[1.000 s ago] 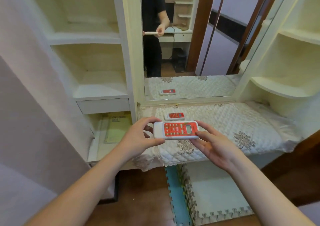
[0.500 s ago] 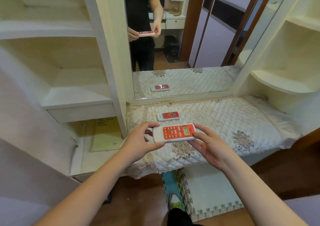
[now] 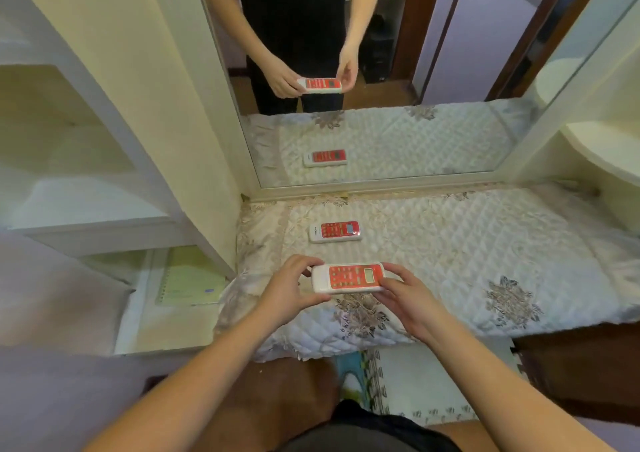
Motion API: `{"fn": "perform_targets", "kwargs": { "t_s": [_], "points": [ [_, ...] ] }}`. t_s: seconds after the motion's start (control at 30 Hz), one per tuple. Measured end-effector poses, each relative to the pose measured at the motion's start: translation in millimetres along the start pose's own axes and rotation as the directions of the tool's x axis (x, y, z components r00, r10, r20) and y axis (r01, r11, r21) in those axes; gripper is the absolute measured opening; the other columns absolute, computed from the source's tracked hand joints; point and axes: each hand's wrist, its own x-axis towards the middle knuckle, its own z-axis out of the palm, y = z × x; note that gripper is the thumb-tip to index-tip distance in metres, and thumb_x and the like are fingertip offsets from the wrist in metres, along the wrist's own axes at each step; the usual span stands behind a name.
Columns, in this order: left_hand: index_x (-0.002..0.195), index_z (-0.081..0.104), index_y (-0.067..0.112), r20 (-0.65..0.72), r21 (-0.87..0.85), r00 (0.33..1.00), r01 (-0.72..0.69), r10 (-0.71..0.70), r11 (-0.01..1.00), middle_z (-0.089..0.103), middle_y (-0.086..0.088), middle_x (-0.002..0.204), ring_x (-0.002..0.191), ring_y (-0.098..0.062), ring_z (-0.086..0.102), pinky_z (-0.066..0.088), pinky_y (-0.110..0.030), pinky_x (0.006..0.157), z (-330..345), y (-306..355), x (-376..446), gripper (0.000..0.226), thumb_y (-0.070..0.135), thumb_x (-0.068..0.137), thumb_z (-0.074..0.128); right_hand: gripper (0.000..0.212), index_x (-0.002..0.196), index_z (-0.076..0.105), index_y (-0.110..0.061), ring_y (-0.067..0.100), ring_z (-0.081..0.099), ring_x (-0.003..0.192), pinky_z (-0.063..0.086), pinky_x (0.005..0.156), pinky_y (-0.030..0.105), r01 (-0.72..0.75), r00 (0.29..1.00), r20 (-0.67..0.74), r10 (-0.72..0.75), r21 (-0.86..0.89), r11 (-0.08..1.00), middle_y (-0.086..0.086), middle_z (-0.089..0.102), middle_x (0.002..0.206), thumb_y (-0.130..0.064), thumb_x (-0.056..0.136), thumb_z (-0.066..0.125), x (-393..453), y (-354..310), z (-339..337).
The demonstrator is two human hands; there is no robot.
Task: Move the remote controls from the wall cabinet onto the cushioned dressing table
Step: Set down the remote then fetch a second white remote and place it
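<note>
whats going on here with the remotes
A person stands at a dressing table with a mirror. Both hands hold one red-and-white remote control flat by its ends, just above the front of the quilted cover: the left hand grips the left end, the right hand the right end. A second, matching remote already lies on the cover behind it, nearer the mirror. A green notebook lies on the low cabinet shelf to the left.

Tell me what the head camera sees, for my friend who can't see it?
Two hands, left and right, hold a red remote over a quilted table. Another remote lies behind it, before a mirror.
</note>
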Motion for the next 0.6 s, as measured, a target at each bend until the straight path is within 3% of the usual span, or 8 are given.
{"fn": "perform_targets", "kwargs": {
  "t_s": [0.17,0.33,0.47,0.6],
  "points": [
    [0.121,0.059,0.022,0.052,0.038,0.997,0.048,-0.05,0.998,0.058,0.004,0.115,0.098,-0.007,0.056,0.038,-0.009,0.078,26,-22,18,0.065,0.037,0.064,0.086,0.03,0.12,0.051,-0.01,0.021,0.066,0.086,0.052,0.076,0.026,-0.065,0.998,0.002,0.066,-0.082,0.994,0.015,0.069,0.093,0.0,0.092,0.053,32,7,-11],
    [0.12,0.06,0.018,0.021,0.09,0.995,0.099,-0.102,0.991,0.059,0.002,0.116,0.102,-0.011,0.055,0.044,-0.025,0.085,39,-41,33,0.061,0.042,0.068,0.082,0.039,0.125,0.053,-0.02,0.023,0.065,0.102,0.049,0.096,0.041,-0.069,0.992,0.079,0.101,-0.331,0.941,0.01,0.069,0.11,-0.017,0.087,0.063,59,12,-11],
    [0.12,0.06,0.015,0.04,0.148,0.994,0.091,-0.098,0.985,0.06,-0.003,0.116,0.105,-0.018,0.056,0.047,-0.035,0.088,45,-50,41,0.06,0.043,0.071,0.079,0.031,0.119,0.058,-0.021,0.017,0.063,0.099,0.05,0.082,0.029,-0.101,0.987,0.074,0.139,-0.384,0.918,0.003,0.068,0.109,-0.012,0.089,0.058,74,14,-12],
    [0.123,0.059,0.014,0.04,0.166,0.992,0.108,-0.116,0.98,0.059,-0.006,0.119,0.106,-0.021,0.056,0.047,-0.039,0.089,52,-55,46,0.061,0.044,0.072,0.075,0.037,0.125,0.057,-0.013,0.018,0.063,0.096,0.051,0.075,0.026,-0.148,0.985,0.027,0.172,-0.39,0.909,0.006,0.068,0.109,-0.002,0.09,0.05,88,21,-14]
  ]
}}
